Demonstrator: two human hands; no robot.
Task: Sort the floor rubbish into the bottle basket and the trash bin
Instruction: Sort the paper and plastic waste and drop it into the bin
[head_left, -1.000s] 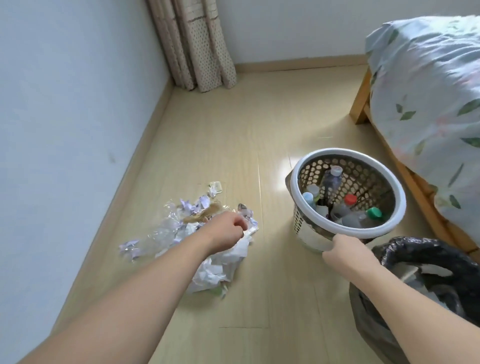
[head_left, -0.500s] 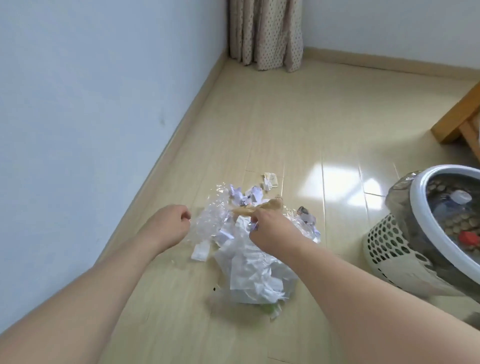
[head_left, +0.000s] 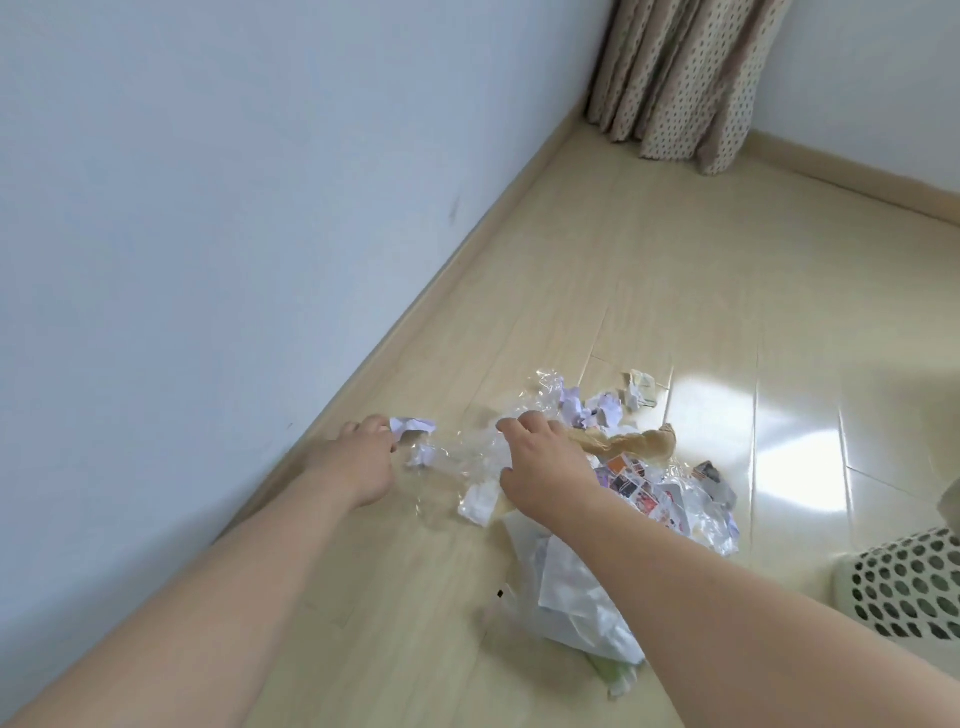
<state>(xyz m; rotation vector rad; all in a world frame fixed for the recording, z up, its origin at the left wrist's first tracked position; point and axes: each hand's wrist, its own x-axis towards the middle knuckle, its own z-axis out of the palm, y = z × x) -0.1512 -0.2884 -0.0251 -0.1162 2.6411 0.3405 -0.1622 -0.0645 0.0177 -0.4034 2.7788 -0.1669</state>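
Note:
A pile of rubbish lies on the wooden floor: crumpled purple-white paper, printed scraps, clear plastic wrap, a twisted brown paper and a white plastic bag. My left hand is at the pile's left end, fingers closed on a small purple-white paper scrap. My right hand rests palm down on the pile, fingers curled into the clear plastic wrap. The white perforated bottle basket shows only its side at the right edge. The trash bin is out of view.
A pale blue wall with a wooden skirting board runs along the left, close to my left hand. A dotted curtain hangs in the far corner. One loose crumpled paper lies beyond the pile.
The view has swung left, pushing the basket almost out of frame. My right hand left the basket rim and came onto the pile. My left hand moved to the scrap at the pile's left end.

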